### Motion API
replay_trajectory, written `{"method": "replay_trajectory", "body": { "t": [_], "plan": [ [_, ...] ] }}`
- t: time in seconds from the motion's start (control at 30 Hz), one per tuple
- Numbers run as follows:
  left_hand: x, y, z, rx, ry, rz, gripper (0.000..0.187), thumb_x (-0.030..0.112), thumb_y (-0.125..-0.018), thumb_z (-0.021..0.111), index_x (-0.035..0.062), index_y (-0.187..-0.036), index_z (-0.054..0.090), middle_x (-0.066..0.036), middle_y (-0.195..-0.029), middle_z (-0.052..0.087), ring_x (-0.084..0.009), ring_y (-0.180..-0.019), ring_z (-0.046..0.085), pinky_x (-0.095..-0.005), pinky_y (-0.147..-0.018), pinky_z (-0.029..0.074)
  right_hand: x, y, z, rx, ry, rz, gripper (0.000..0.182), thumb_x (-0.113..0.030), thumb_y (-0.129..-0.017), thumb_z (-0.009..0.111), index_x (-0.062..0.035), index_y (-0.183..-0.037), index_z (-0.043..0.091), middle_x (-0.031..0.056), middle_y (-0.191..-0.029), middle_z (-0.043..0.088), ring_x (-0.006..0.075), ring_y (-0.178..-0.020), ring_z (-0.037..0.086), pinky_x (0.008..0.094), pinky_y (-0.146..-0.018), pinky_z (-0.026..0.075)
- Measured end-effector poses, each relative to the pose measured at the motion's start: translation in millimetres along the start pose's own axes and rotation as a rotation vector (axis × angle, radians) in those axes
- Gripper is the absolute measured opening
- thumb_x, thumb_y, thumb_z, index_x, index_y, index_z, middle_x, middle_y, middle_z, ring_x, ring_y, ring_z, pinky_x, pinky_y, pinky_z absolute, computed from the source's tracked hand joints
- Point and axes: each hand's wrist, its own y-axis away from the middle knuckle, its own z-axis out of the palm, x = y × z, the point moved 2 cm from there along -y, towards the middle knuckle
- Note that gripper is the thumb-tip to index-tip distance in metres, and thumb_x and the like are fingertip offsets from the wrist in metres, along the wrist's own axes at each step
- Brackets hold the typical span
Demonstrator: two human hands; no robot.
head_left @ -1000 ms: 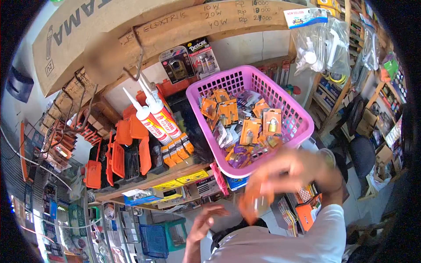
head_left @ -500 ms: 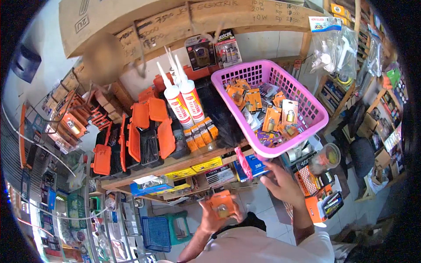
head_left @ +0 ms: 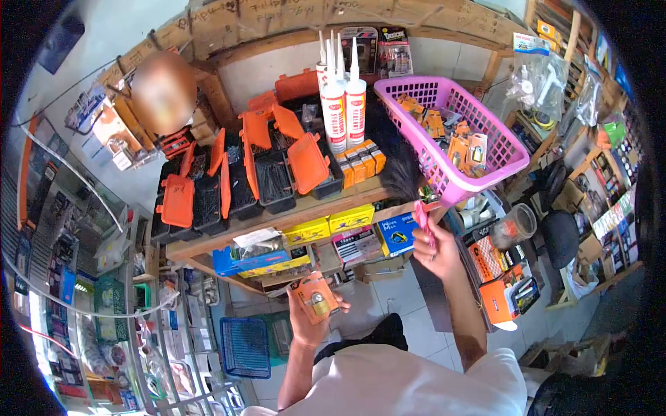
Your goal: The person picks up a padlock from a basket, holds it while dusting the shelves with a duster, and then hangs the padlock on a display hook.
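Observation:
My left hand [head_left: 305,320] holds a padlock pack [head_left: 316,298], an orange card with a brass padlock on its front, low in front of the shelf. My right hand [head_left: 438,251] is closed around the pink handle of a duster [head_left: 422,215]. Its black bristles [head_left: 401,166] lie on the wooden shelf top between the sealant tubes and the pink basket. The pink plastic basket [head_left: 485,182] stands just above my right hand, with several orange carded packs [head_left: 458,147] inside, at least one with a padlock.
White sealant tubes [head_left: 355,114] stand upright behind small orange boxes [head_left: 361,165]. Black organizers with raised orange lids [head_left: 309,163] fill the left of the wooden shelf [head_left: 277,220]. Yellow boxes [head_left: 350,218] sit below. A clear jar [head_left: 517,225] stands at right.
My right hand has gone from open beside the pink handle to closed around it. My left hand still holds the padlock pack, now turned more toward view. The camera view has shifted.

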Motion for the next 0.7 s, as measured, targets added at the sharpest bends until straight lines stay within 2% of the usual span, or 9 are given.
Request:
{"method": "replay_trajectory", "body": {
  "t": [0.2, 0.3, 0.37, 0.4, 0.5, 0.57, 0.63, 0.67, 0.7],
  "plan": [
    [25.0, -6.5, -41.1, 0.040, 0.006, 0.002, 0.076, 0.072, -0.090, 0.031, 0.0106, -0.133, 0.047, -0.018, -0.106, 0.065, -0.0401, -0.088, 0.067, -0.0537, -0.076, 0.053, 96.3, 92.5, -9.5, -0.066, 0.680, 0.114, 0.048, -0.024, -0.091, 0.064, -0.0101, -0.133, 0.045, 0.0111, -0.090, 0.062, 0.0211, -0.077, 0.061, 0.0371, -0.065, 0.051],
    [34.4, -17.0, -48.2, 0.147, 0.036, 0.118, 0.075, 0.070, -0.091, 0.034, 0.0091, -0.132, 0.048, -0.018, -0.114, 0.064, -0.0396, -0.089, 0.067, -0.0541, -0.079, 0.054, 132.1, 127.2, -25.8, -0.092, 0.706, 0.274, 0.055, -0.022, -0.090, 0.066, -0.0094, -0.138, 0.041, 0.0148, -0.095, 0.064, 0.0231, -0.084, 0.063, 0.0375, -0.070, 0.052],
    [40.4, -21.9, -52.5, 0.090, -0.016, 0.091, 0.071, 0.068, -0.092, 0.035, 0.0105, -0.132, 0.049, -0.017, -0.115, 0.063, -0.0393, -0.094, 0.066, -0.0539, -0.084, 0.052, 146.2, 144.9, -31.1, -0.046, 0.753, 0.333, 0.061, -0.022, -0.089, 0.069, -0.0081, -0.141, 0.041, 0.0111, -0.097, 0.065, 0.0183, -0.083, 0.061, 0.0315, -0.070, 0.050],
    [38.8, -27.9, -74.6, -0.102, 0.038, 0.084, 0.064, 0.061, -0.096, 0.035, 0.0119, -0.135, 0.046, -0.012, -0.129, 0.056, -0.0320, -0.112, 0.059, -0.0556, -0.095, 0.047, 151.0, 151.2, -32.9, -0.058, 0.757, 0.365, 0.061, -0.022, -0.089, 0.069, -0.0081, -0.141, 0.041, 0.0111, -0.097, 0.065, 0.0183, -0.083, 0.061, 0.0315, -0.070, 0.050],
    [53.0, -27.5, -52.8, 0.139, 0.206, 0.174, 0.062, 0.060, -0.096, 0.036, 0.0133, -0.135, 0.048, -0.010, -0.127, 0.057, -0.0286, -0.118, 0.056, -0.0479, -0.101, 0.043, 156.5, 164.3, -32.2, 0.134, 0.910, 0.336, 0.055, -0.022, -0.090, 0.068, -0.0066, -0.139, 0.048, 0.0045, -0.096, 0.062, 0.0111, -0.080, 0.055, 0.0241, -0.065, 0.045],
    [66.9, -23.4, -37.2, 0.031, 0.109, 0.229, 0.060, 0.060, -0.096, 0.036, 0.0153, -0.135, 0.049, -0.007, -0.126, 0.059, -0.0249, -0.119, 0.054, -0.0420, -0.102, 0.042, 149.1, 158.9, -24.9, 0.338, 1.051, 0.251, 0.046, -0.020, -0.091, 0.066, -0.0059, -0.134, 0.055, -0.0023, -0.091, 0.059, 0.0052, -0.073, 0.048, 0.0196, -0.058, 0.038],
    [75.4, -20.9, -36.1, 0.063, 0.216, 0.282, 0.060, 0.061, -0.096, 0.035, 0.0159, -0.134, 0.049, -0.006, -0.125, 0.060, -0.0249, -0.115, 0.056, -0.0435, -0.100, 0.043, 141.7, 155.2, -17.9, 0.312, 1.008, 0.215, 0.046, -0.018, -0.092, 0.065, -0.0070, -0.136, 0.054, -0.0046, -0.083, 0.056, 0.0033, -0.068, 0.044, 0.0192, -0.054, 0.034],
    [70.9, -29.6, -74.3, -0.396, 0.407, 0.259, 0.063, 0.062, -0.096, 0.035, 0.0163, -0.135, 0.049, -0.007, -0.128, 0.058, -0.0245, -0.116, 0.056, -0.0438, -0.098, 0.045, 138.8, 151.7, -12.0, 0.295, 1.059, 0.237, 0.048, -0.018, -0.092, 0.066, -0.0074, -0.136, 0.053, -0.0053, -0.081, 0.055, 0.0025, -0.067, 0.042, 0.0194, -0.053, 0.033],
    [77.3, -31.9, -67.6, -0.543, 0.515, 0.277, 0.067, 0.064, -0.095, 0.033, 0.0139, -0.139, 0.044, -0.016, -0.137, 0.051, -0.0333, -0.122, 0.052, -0.0464, -0.100, 0.044, 136.6, 148.8, -8.2, 0.279, 1.108, 0.258, 0.049, -0.018, -0.091, 0.066, -0.0077, -0.137, 0.053, -0.0061, -0.078, 0.053, 0.0016, -0.065, 0.041, 0.0196, -0.053, 0.032]
  ]
}}
